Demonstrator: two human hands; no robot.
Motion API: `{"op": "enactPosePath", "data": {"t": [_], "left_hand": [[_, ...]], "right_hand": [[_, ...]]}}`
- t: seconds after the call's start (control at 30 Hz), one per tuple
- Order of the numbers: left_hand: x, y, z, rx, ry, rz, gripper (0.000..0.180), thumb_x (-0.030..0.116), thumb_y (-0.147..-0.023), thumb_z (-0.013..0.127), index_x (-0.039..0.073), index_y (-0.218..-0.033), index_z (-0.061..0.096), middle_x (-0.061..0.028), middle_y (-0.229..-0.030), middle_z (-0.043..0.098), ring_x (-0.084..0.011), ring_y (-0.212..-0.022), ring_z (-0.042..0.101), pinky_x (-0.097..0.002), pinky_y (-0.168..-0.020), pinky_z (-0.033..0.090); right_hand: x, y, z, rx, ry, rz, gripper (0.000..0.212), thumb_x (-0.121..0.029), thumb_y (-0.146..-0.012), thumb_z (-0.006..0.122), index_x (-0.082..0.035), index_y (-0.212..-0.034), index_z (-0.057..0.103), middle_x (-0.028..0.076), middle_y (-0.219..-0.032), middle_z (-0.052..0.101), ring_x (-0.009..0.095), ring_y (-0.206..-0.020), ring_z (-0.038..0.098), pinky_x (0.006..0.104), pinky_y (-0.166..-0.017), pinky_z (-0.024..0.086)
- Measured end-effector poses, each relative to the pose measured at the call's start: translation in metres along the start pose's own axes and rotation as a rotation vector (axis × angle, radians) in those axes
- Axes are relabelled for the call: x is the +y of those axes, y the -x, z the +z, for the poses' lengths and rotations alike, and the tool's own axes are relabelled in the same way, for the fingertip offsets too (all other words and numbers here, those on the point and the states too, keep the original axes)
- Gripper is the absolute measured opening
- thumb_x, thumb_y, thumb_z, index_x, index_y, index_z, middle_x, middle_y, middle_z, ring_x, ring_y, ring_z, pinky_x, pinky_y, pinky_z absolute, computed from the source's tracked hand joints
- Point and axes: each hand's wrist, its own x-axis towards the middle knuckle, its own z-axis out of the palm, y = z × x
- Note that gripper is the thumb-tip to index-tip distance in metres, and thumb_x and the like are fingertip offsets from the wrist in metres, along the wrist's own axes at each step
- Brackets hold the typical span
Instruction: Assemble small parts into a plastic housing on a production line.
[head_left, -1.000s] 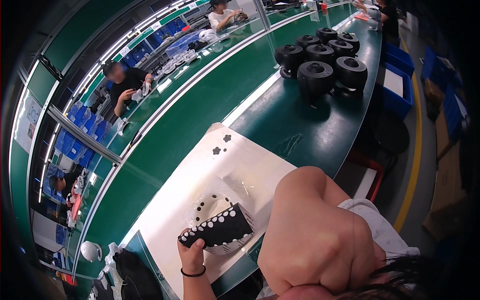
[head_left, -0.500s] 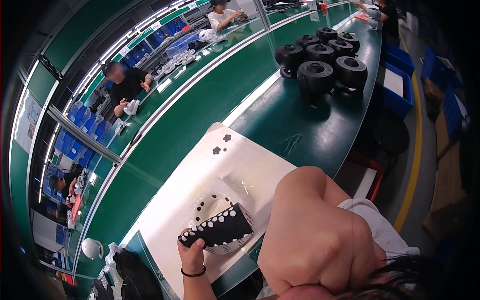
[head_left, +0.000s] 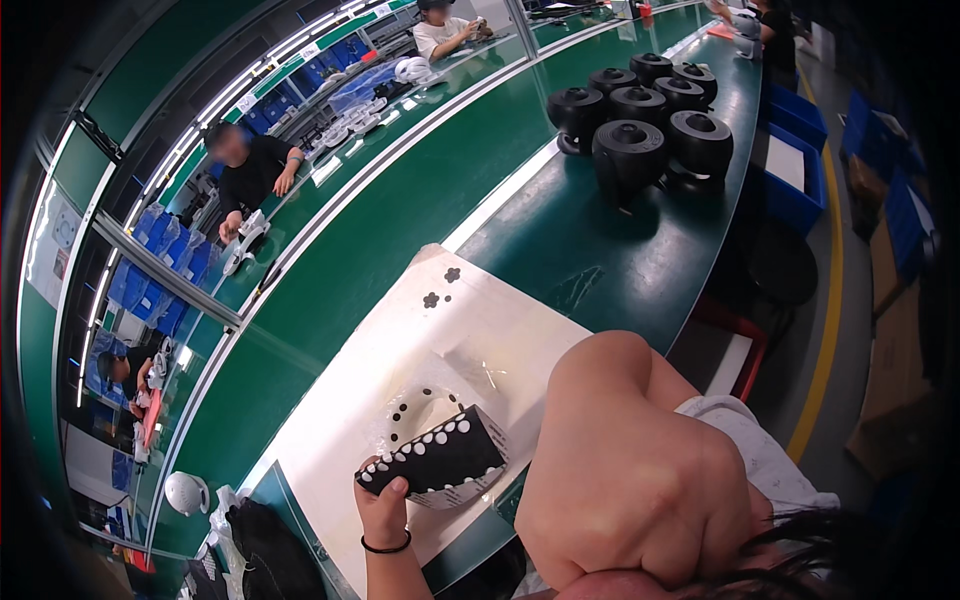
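Note:
My left hand (head_left: 382,510), with a black band on the wrist, pinches the left end of a black sheet (head_left: 435,455). White round spots line its upper and lower edges, and it looks like a sheet of peel-off pads. Under and behind it, on the white mat (head_left: 350,390), lies a roll-like ring of clear film (head_left: 425,400) with several small black dots. My right hand (head_left: 630,490) is large and close at the lower right, fingers curled into a fist. Whatever may be inside that fist is hidden.
Two black flower-shaped pieces (head_left: 431,300) and a small dot lie on the mat's far corner. Several black rounded housings (head_left: 630,150) stand on the green bench beyond. A green conveyor belt (head_left: 400,210) runs alongside; a white dome (head_left: 187,492) sits at lower left. Co-workers (head_left: 255,175) sit across.
My hands and the black sheet stay put. Across the belt, a co-worker's hands have come apart and the white part there has shifted lower. The white dome has turned slightly.

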Motion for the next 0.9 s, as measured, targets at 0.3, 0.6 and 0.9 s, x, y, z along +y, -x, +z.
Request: {"op": "enactPosePath", "data": {"t": [0.3, 0.6, 0.9], "left_hand": [[-0.0002, 0.0003, -0.0026, -0.011, -0.003, -0.007, 0.043, 0.004, -0.067, 0.065, 0.0, -0.104, 0.045, -0.0072, -0.09, 0.055, -0.0161, -0.083, 0.052, -0.0295, -0.077, 0.042], [-0.0019, -0.0006, -0.0029, -0.035, 0.041, 0.01, 0.042, 0.002, -0.068, 0.063, 0.0, -0.105, 0.044, -0.0082, -0.092, 0.055, -0.0176, -0.085, 0.053, -0.0309, -0.078, 0.042], [-0.0029, 0.0001, -0.0058, -0.039, 0.038, -0.002, 0.042, 0.002, -0.068, 0.062, 0.0, -0.106, 0.044, -0.0084, -0.092, 0.055, -0.0178, -0.085, 0.053, -0.0313, -0.079, 0.042]], "right_hand": [[-0.0006, 0.0007, -0.0013, -0.006, 0.01, 0.019, 0.026, -0.023, -0.074, 0.056, -0.002, -0.059, 0.048, 0.008, -0.059, 0.048, 0.02, -0.047, 0.048, 0.0274, -0.041, 0.035], [-0.0015, 0.0019, -0.0019, -0.012, 0.017, 0.039, 0.027, -0.024, -0.074, 0.056, -0.002, -0.059, 0.048, 0.008, -0.059, 0.048, 0.02, -0.047, 0.048, 0.0275, -0.041, 0.035], [-0.0031, 0.0024, -0.0019, -0.018, 0.028, 0.059, 0.028, -0.024, -0.074, 0.056, -0.003, -0.059, 0.048, 0.008, -0.058, 0.048, 0.02, -0.047, 0.048, 0.0277, -0.041, 0.035]]}}
